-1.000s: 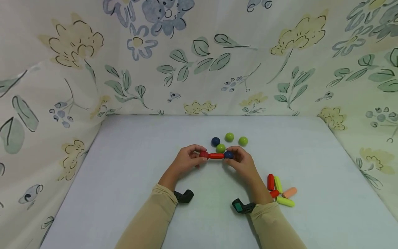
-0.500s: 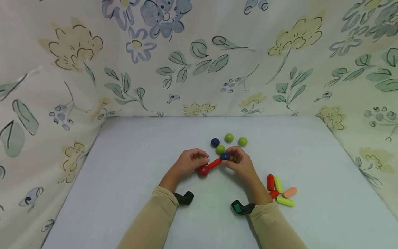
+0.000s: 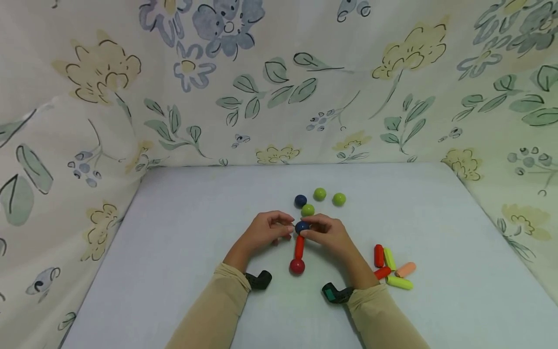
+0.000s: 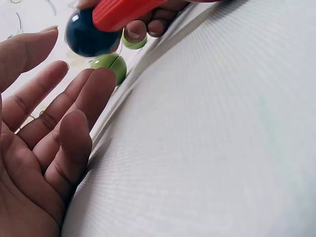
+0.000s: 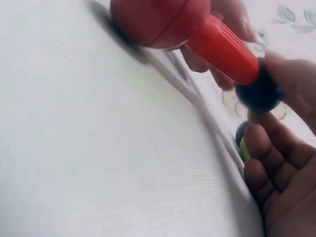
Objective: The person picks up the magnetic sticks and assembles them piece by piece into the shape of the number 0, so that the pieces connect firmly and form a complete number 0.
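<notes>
Plainly, the floral cloth takes up the most space, filling the top of the frame and running down both sides. Beneath it spreads the white counter, its far edge crossing the middle of the frame and its side edges slanting toward the lower corners; the near edge is out of view. The pieces all lie well apart from those edges, and room for moving looks widest at the left and far right.

At the centre, the left hand holds nothing, its fingers loosely bent near the joined piece. The right hand pinches the held blue ball between thumb and fingers. From that ball the ribbed red rod leads down the frame to the red ball; whether the latter touches the counter, I cannot tell.

This one link, a rod capped at both ends, appears done, so the building seems barely begun. The other pieces are unattached: two loose red rods, two yellow rods and an orange rod bunch at lower right, while three green balls and the loose blue ball sit just above the hands.
</notes>
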The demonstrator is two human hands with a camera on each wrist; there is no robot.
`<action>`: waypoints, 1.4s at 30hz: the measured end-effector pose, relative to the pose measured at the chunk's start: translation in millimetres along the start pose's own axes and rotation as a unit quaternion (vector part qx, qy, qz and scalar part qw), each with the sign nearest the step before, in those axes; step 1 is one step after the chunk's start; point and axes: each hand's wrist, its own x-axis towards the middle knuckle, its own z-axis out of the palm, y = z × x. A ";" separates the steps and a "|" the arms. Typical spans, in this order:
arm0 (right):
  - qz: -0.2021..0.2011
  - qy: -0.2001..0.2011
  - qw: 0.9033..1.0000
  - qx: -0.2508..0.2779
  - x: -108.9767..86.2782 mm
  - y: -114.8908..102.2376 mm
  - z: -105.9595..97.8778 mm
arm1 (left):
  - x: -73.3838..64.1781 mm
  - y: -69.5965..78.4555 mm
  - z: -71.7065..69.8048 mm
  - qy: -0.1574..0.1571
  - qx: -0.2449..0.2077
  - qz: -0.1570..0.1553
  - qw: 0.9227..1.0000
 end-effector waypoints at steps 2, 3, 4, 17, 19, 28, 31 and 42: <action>-0.004 0.005 1.000 -0.017 0.2 -1.1 2.4 | 0.2 -0.6 -0.2 -0.002 0.003 -0.002 1.000; -0.003 0.008 1.000 -0.021 0.3 -1.9 3.6 | 0.3 -1.0 -0.2 -0.003 0.004 -0.003 1.000; 0.000 0.012 1.000 -0.024 0.0 -2.9 4.7 | 0.3 -1.1 -0.2 -0.004 0.006 -0.004 1.000; 0.004 0.015 1.000 0.014 -1.8 -10.2 14.7 | -3.1 4.4 1.5 0.001 -0.013 -0.012 1.000; 0.001 0.015 1.000 0.007 -1.9 -10.9 14.5 | -3.2 4.2 1.7 0.004 -0.012 -0.011 1.000; 0.020 0.065 0.997 0.019 -1.9 -12.9 7.3 | -1.5 1.8 -0.6 0.021 -0.017 -0.019 0.999; 0.022 0.070 0.997 0.019 -2.6 -17.1 0.7 | -0.9 1.5 -1.6 0.023 -0.020 -0.025 0.999; 0.043 0.113 0.983 -0.136 -21.9 -28.8 -69.4 | -2.7 1.9 -4.2 0.045 0.044 -0.015 0.998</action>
